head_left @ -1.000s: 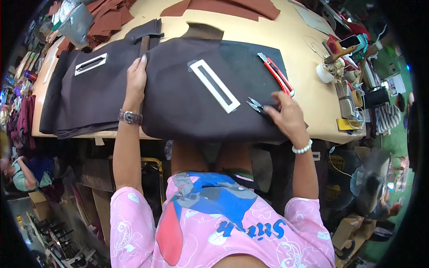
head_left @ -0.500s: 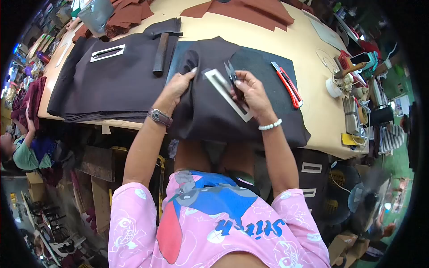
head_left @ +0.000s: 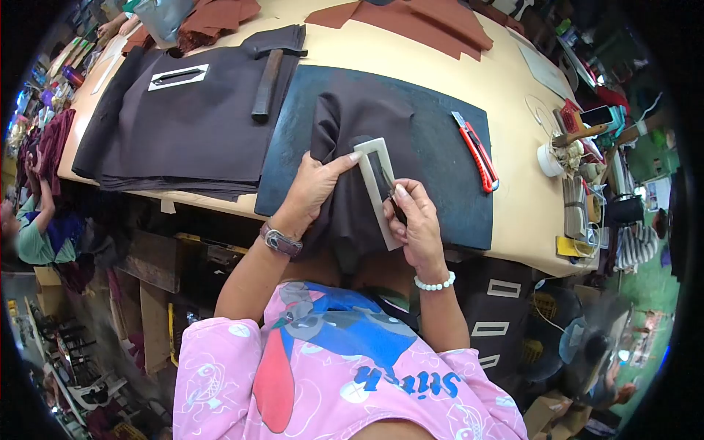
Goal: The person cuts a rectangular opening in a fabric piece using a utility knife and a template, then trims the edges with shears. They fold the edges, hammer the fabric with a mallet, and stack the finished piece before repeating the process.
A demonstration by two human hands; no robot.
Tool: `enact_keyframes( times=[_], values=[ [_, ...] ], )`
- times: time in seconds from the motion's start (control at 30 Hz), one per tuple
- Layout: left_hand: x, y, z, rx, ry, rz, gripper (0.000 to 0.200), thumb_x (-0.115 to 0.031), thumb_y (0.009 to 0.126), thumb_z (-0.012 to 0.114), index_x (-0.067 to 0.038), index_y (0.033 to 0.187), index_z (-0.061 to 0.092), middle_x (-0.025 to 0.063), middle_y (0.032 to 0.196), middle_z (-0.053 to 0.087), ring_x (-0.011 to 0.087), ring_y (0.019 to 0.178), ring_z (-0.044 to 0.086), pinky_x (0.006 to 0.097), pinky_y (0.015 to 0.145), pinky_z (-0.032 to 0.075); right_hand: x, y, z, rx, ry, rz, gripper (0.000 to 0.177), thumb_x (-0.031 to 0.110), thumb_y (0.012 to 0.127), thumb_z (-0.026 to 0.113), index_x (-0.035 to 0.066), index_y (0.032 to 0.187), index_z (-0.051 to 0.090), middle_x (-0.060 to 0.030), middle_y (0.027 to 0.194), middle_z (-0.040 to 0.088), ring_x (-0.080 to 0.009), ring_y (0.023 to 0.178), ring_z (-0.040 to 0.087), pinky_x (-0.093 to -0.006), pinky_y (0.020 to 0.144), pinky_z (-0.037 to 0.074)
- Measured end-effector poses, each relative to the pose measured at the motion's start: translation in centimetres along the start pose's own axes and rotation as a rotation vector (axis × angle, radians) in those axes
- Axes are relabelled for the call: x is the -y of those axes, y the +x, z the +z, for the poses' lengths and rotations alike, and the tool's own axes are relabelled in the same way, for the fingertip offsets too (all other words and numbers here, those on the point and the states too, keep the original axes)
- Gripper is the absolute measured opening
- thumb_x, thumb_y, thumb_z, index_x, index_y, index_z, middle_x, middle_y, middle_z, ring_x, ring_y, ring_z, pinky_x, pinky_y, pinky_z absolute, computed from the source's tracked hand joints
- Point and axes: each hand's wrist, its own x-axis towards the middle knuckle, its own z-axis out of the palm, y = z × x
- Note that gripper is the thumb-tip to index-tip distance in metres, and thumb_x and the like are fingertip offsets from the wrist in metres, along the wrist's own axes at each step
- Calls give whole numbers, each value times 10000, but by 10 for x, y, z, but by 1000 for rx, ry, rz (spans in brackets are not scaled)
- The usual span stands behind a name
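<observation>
My left hand (head_left: 315,187) is closed on a dark brown fabric piece (head_left: 367,114), its thumb lying at the upper left corner of a white rectangular frame (head_left: 369,180) on the cloth. A long slot runs down the middle of that frame. In my right hand (head_left: 418,220) are small dark thread snips (head_left: 398,211), fingers wrapped round the handles. Their blades overlap the slot in this view. The cloth hangs in folds over the table's front edge, partly covering a dark cutting mat (head_left: 455,209).
A red utility knife (head_left: 478,155) rests on the mat's right side. To the left, a hammer (head_left: 265,92) lies on stacked dark fabric (head_left: 198,136) with a white-framed slot. Rust-brown pieces (head_left: 411,26) lie at the back. A white cup (head_left: 548,160) stands on the right.
Both hands have drawn the fabric toward my body, uncovering more mat. My left thumb has moved onto the frame's corner, and the snips have turned from pointing upward to the slot.
</observation>
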Motion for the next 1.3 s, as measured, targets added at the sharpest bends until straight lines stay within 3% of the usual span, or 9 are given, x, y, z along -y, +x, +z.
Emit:
enact_keyframes(
  times=[0.13, 0.33, 0.43, 0.53, 0.63, 0.83, 1.03, 1.13, 1.3],
  values=[
    [1, -7, 11, -56, -77, -3, 205, -54, 816, 644, 61, 981, 603, 104, 906, 656, 149, 783, 640, 271, 690, 537, 5, -2, -3, -10, 1, 9, 162, 221, 933, 512, 76, 971, 450, -28, 684, 543, -1, 424, 332, -147, 373, 245],
    [-3, -15, 13, 83, -22, 17, 250, -71, 807, 671, 68, 996, 584, 105, 924, 649, 149, 790, 633, 263, 705, 530, 13, -8, -5, 11, -10, 32, 171, 230, 918, 544, 93, 943, 445, -26, 671, 546, 2, 406, 319, -142, 361, 233],
    [4, -17, 15, -17, 50, 22, 251, -77, 811, 673, 63, 998, 582, 103, 929, 648, 141, 788, 629, 256, 701, 527, 19, -10, -3, 24, -2, 41, 165, 227, 913, 554, 107, 942, 444, -27, 671, 547, 4, 403, 317, -143, 359, 232],
    [-8, -25, 18, 80, 61, 28, 246, -76, 817, 667, 59, 1004, 583, 100, 928, 648, 134, 788, 626, 253, 693, 525, 21, -12, -4, 38, 0, 48, 167, 222, 909, 562, 109, 937, 442, -27, 665, 546, 4, 401, 319, -143, 359, 234],
    [0, -22, 17, -13, 87, 50, 236, -70, 820, 661, 53, 1006, 587, 94, 927, 648, 129, 782, 626, 249, 686, 525, 22, -14, -4, 34, -17, 50, 165, 214, 906, 565, 110, 934, 440, -22, 656, 545, 2, 398, 322, -143, 358, 233],
    [-10, -26, 19, 107, 31, 20, 312, -86, 798, 692, 74, 1024, 549, 108, 922, 640, 131, 770, 627, 258, 660, 530, 19, -14, -8, 47, -20, 40, 149, 197, 908, 560, 110, 921, 441, -10, 632, 536, -1, 393, 317, -152, 350, 221],
    [8, -23, 22, -38, 96, -5, 212, -84, 831, 653, 42, 991, 599, 74, 883, 652, 109, 739, 615, 245, 641, 516, 11, -22, -2, -46, -153, -26, 142, 206, 921, 538, 115, 916, 430, 4, 634, 517, -1, 425, 332, -152, 365, 222],
    [10, -30, 30, -60, -8, 67, 173, -98, 837, 651, 28, 952, 622, 55, 870, 653, 95, 723, 601, 237, 637, 494, 4, -39, 8, -101, 53, 23, 145, 224, 931, 521, 121, 928, 419, 5, 659, 509, -5, 437, 328, -150, 373, 222],
    [23, -35, 37, -93, -100, 87, 212, -94, 823, 666, 3, 1006, 623, 56, 946, 653, 117, 812, 614, 259, 734, 488, -17, -46, 14, -150, 182, -5, 151, 255, 952, 480, 122, 926, 412, -13, 710, 508, -11, 430, 316, -148, 364, 238]
  ],
)
